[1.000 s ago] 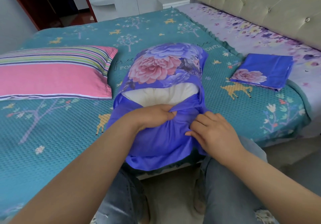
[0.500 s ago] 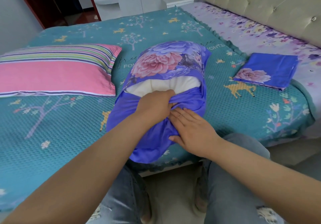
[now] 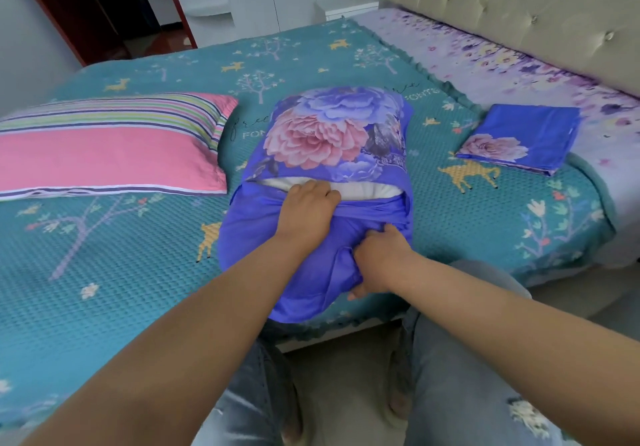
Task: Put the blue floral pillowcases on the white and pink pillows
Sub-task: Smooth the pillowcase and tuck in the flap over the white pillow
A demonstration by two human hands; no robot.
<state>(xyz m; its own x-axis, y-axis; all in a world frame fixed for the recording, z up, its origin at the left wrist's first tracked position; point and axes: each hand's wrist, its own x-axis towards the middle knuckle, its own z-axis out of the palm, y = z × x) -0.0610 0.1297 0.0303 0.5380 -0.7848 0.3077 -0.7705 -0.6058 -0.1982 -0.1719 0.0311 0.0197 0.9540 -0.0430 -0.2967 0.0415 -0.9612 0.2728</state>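
With the white pillow (image 3: pixel 360 190) mostly inside the blue floral pillowcase (image 3: pixel 322 154) mid-bed, left hand (image 3: pixel 306 208) curls over the bunched open edge at the white strip. Right hand (image 3: pixel 379 258) just nearer and right, gripping loose blue cloth. Pink pillow (image 3: pixel 104 154) lies left; folded pillowcase (image 3: pixel 526 137) far right, on the green bedspread (image 3: pixel 104 272).

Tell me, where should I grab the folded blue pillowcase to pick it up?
Probably the near, flower-printed edge of the folded pillowcase. It lies flat on the bed cover, so slide your fingers under that layered edge from the front and pinch it.
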